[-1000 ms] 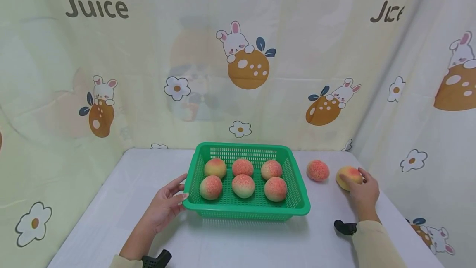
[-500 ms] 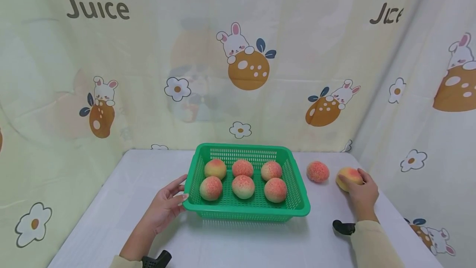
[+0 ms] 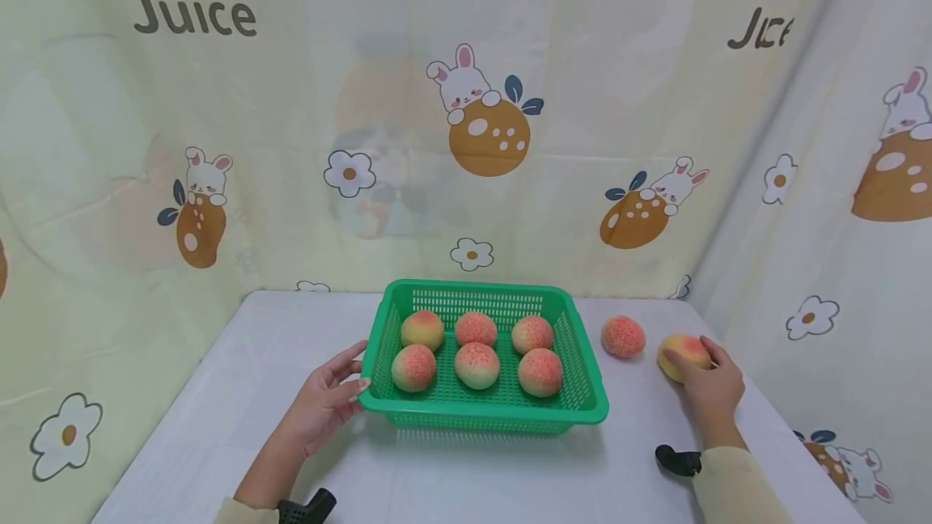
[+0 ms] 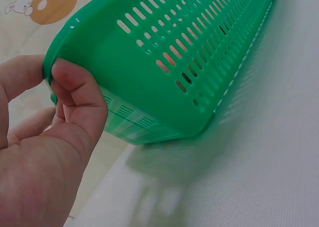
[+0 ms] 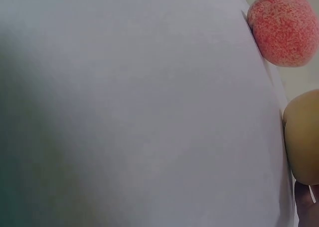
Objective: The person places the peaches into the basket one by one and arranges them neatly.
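Observation:
My left hand (image 3: 324, 403) pinches the left rim of a green plastic basket (image 3: 484, 413). In the left wrist view, the thumb lies against the outside of the rim and the fingers go behind it. Several pink-speckled peaches (image 3: 476, 365) and a yellow-red one (image 3: 421, 331) sit in two rows inside. To the right of the basket, my right hand (image 3: 712, 390) holds a yellow-red peach (image 3: 684, 354) at table level, thumb on the near side and fingers on the right. The right wrist view shows only part of this peach (image 5: 304, 137) and a bit of the fingers.
A loose pink-speckled peach (image 3: 623, 336) lies between the basket and the held peach. The white-covered table (image 3: 480, 475) ends at a printed curtain (image 3: 553, 217) at the back and right. Black wrist devices (image 3: 309, 506) are strapped at both sleeves.

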Tool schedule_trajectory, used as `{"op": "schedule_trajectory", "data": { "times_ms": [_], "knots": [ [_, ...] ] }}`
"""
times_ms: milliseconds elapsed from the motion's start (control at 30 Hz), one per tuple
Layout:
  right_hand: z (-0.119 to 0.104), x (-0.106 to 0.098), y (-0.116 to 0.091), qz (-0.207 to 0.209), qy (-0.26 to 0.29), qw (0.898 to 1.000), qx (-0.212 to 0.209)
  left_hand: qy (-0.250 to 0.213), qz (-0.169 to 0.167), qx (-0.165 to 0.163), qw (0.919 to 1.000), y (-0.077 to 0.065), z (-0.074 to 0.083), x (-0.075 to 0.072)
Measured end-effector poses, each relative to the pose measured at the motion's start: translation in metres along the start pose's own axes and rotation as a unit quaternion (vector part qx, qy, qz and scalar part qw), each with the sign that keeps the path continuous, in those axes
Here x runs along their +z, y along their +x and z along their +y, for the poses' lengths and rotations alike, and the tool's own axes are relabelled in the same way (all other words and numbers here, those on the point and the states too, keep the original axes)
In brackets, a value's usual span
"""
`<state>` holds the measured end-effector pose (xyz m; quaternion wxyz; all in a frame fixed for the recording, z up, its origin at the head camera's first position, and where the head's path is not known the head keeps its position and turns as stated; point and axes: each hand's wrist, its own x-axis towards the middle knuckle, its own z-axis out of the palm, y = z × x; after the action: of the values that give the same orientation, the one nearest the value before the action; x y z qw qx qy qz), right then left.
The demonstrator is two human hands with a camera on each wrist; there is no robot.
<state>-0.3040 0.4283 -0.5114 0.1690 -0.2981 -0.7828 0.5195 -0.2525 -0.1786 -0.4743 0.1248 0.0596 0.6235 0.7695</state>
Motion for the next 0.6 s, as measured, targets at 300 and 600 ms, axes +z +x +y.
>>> {"op": "schedule_trajectory", "data": {
  "times_ms": [300, 600],
  "knots": [
    [-0.003, -0.002, -0.013, 0.0, -0.014, 1.0, -0.019, 0.001, 0.002, 0.0, 1.0, 0.0, 0.0, 0.0],
    [-0.007, -0.002, -0.025, -0.005, -0.028, 0.999, -0.038, 0.002, -0.007, 0.01, 0.9999, 0.0, -0.002, -0.002]
  ]
}}
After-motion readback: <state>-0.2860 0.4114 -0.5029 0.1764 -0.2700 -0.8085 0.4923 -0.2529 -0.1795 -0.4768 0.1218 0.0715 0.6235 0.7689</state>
